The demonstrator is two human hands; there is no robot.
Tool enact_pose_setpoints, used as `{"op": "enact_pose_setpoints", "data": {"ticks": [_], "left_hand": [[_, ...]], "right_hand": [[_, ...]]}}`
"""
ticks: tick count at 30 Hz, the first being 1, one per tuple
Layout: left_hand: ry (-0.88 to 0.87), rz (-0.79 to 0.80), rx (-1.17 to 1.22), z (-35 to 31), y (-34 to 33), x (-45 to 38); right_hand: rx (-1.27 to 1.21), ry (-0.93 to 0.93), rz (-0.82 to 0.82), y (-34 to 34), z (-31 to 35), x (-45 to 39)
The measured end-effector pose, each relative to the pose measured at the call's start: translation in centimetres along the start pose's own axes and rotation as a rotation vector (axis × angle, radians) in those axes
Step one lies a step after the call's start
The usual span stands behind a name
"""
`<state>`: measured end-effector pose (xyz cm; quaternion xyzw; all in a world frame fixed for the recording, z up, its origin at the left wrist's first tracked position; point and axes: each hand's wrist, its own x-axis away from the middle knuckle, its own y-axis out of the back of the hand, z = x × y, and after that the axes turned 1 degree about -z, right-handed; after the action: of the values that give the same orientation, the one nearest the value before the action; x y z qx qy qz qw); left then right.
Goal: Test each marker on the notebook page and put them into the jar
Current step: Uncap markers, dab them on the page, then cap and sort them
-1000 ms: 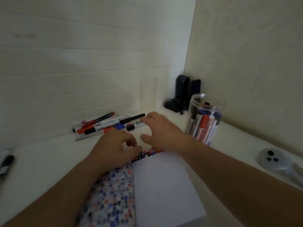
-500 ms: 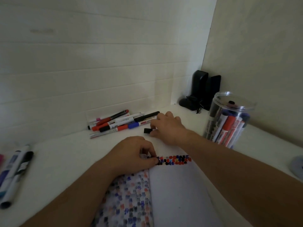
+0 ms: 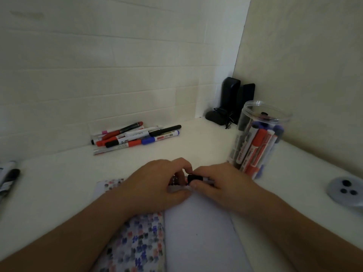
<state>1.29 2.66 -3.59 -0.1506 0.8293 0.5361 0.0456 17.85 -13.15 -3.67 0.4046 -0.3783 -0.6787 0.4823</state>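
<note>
1. Head view, the hands: meeting over the top edge of the notebook page, the left hand and the right hand nearly touching, fingers of both curled in. Right hand pinching a small black cap between thumb and fingertips; left hand seemingly gripping the marker body, though almost wholly covered by the fingers.

2. Same view, the relation that counts: cap lying just right of the left fingertips, its long axis running left to right, in line with where the marker tip ought to be. Probably recapping, so needing only a short straight push together along that axis.

3. Same view, the destination: jar standing upright on the tabletop beyond and to the right of the hands, mouth open, already holding several markers. Sitting nearer the right hand, with the left needing to cross over.

4. Same view, what remains: pile of untested markers lying near the wall, ahead and left of the hands, long axes mostly left to right, nearer the left hand.

5. Same view, hard to make out: marker colour and tip hidden under the fingers; row of test marks mostly covered; more markers cut off by the left edge; grey disc cropped on the right; lighting dim, edges smeared.
</note>
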Motion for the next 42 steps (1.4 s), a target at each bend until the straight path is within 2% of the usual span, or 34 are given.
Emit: {"op": "enact_pose_setpoints", "data": {"ticks": [5,12,15,17,20,22,25,27,28,30,33,37,42], "left_hand": [[0.03,-0.04,0.117,-0.5,0.0,0.1],[0.12,-0.068,0.188,-0.5,-0.3,-0.2],[0.104,-0.049,0.204,-0.5,-0.1,-0.1],[0.099,-0.05,0.187,-0.4,0.0,-0.1],[0.121,-0.068,0.15,-0.2,0.2,-0.2],[0.118,-0.056,0.125,-0.1,0.2,-0.1],[0.076,-0.012,0.018,-0.3,0.1,-0.3],[0.031,0.028,-0.054,-0.2,0.0,-0.5],[0.008,0.046,-0.065,-0.2,-0.1,-0.5],[-0.029,0.07,-0.064,0.1,-0.2,-0.5],[-0.044,0.061,-0.053,0.2,-0.2,-0.4],[-0.053,0.046,-0.069,0.2,-0.3,-0.3],[-0.055,0.039,-0.031,0.3,-0.3,-0.3]], "right_hand": [[0.158,0.064,-0.071,-0.5,-0.8,-0.2],[0.261,0.13,-0.072,-0.7,-0.3,0.2],[0.249,0.057,-0.013,-0.1,0.7,0.2],[0.151,-0.089,0.049,1.2,0.9,0.5],[-0.13,-0.265,-0.045,3.3,0.1,1.5],[-0.569,-0.337,-0.161,4.8,-1.0,2.3],[-1.374,-0.36,-0.103,5.7,-2.7,2.7],[-1.609,-0.258,-0.025,5.5,-3.1,2.4],[-1.608,-0.21,0.001,5.1,-3.1,2.3],[-1.456,-0.179,0.009,4.0,-3.5,2.2],[-1.16,-0.234,-0.077,2.8,-3.2,1.8],[-1.034,-0.322,-0.129,2.1,-2.9,1.3],[-0.652,-0.393,-0.272,1.3,-2.7,1.1]]}}
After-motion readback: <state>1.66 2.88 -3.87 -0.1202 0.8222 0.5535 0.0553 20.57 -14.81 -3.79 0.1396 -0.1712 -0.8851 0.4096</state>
